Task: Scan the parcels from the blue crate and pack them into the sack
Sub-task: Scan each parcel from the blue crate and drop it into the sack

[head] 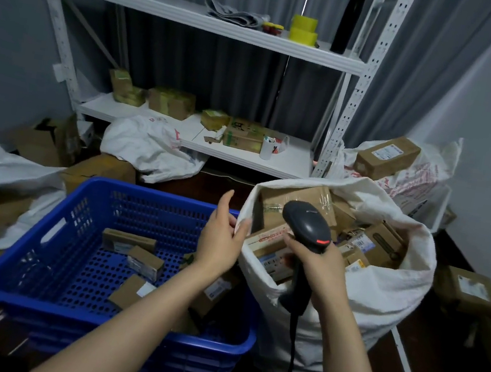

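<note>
A blue crate (46, 254) stands on the floor at lower left, with several small cardboard parcels (143, 261) on its perforated bottom. To its right stands an open white sack (379, 304) filled with several brown parcels (295, 206). My left hand (222, 239) is over the crate's right side and pinches the sack's near left rim. My right hand (318, 266) grips the handle of a black barcode scanner (307, 223), held over the sack's mouth with its head pointing away from me. The scanner's cable hangs down in front of the sack.
A white metal rack (199, 144) stands behind, with boxes and a cup on its low shelf and yellow tape rolls higher up. Other white sacks (151, 149) and loose cartons lie at left, behind and right. A second full sack (400, 167) leans at back right.
</note>
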